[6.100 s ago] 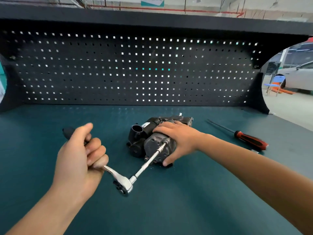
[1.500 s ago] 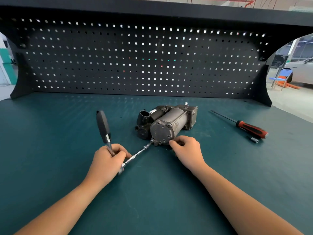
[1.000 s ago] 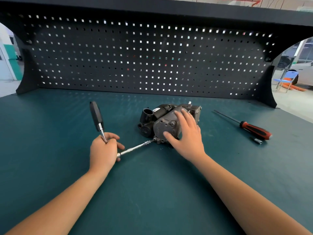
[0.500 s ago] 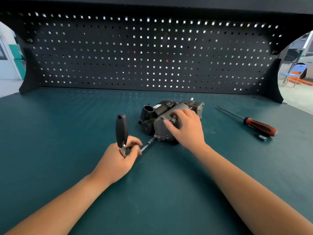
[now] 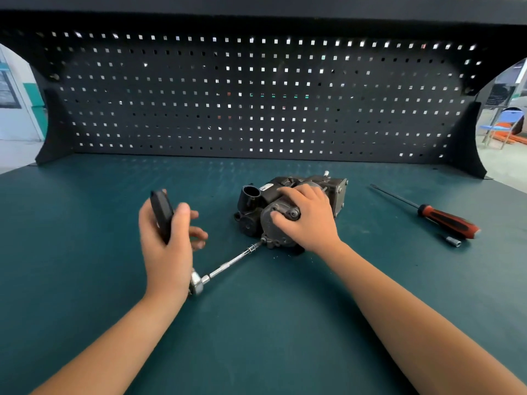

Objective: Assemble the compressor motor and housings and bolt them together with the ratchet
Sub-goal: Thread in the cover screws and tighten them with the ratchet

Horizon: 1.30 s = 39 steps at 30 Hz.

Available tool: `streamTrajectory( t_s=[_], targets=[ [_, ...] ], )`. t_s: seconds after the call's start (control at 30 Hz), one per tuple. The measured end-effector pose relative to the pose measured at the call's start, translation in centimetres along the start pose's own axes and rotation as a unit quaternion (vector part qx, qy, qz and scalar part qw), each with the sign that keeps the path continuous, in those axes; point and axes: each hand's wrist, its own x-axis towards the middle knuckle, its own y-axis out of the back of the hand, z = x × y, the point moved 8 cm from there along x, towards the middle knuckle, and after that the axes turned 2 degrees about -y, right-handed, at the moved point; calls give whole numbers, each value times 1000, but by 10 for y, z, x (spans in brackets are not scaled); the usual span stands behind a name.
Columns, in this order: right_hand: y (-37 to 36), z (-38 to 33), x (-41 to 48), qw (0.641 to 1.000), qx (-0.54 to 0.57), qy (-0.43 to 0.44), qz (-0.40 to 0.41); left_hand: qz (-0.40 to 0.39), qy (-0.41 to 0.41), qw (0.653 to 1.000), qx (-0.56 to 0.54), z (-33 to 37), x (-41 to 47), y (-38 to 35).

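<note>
**Left hand** (image 5: 168,246): raised, back turned to the person. The thumb stands upright along the near side of the ratchet (image 5: 161,212) handle, which is held between thumb and palm. The fingers beyond the grip are half-uncurled and blurred.
**Left forearm** (image 5: 99,343): bare, slanting down and left from the grip.
**Right hand** (image 5: 309,220): palm down over the compressor (image 5: 278,233), with fingers curved across its top and the thumb pressed on the round end face beneath them.
**Right forearm** (image 5: 413,317): bare, slanting down and right from that hold.
</note>
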Motion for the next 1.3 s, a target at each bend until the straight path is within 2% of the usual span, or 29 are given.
streamTrajectory(
  t_s=[0.13, 0.3, 0.5, 0.73, 0.93, 1.0, 1.13, 1.2, 1.3],
  targets=[
    [-2, -2, 5, 999, -4, 28, -16, -7, 7, 999, -38, 16, 13, 0],
    [-4, -3, 3, 998, 54, 33, -28, -85, 64, 994, -14, 15, 15, -20],
    [-1, -3, 5, 998, 52, 20, 16, -202, -19, 979, -16, 38, -7, -45],
    [-4, -3, 7, 999, 44, 24, 10, -240, -50, 969, -19, 39, -25, -44],
    [-3, -3, 8, 999, 48, 21, 10, -262, -29, 964, -10, 40, -26, -48],
    [-3, -2, 8, 998, 61, 14, 13, -239, -1, 971, -33, 37, -19, -46],
    [-2, -3, 7, 996, 87, 3, 15, -103, 121, 984, -84, 8, 14, -20],
    [-2, -3, 7, 996, 92, 2, 16, -43, 200, 973, -112, -15, 27, -1],
    [0, -2, 5, 994, 103, 0, 21, 40, 322, 929, -180, -51, 29, 21]
  ],
)
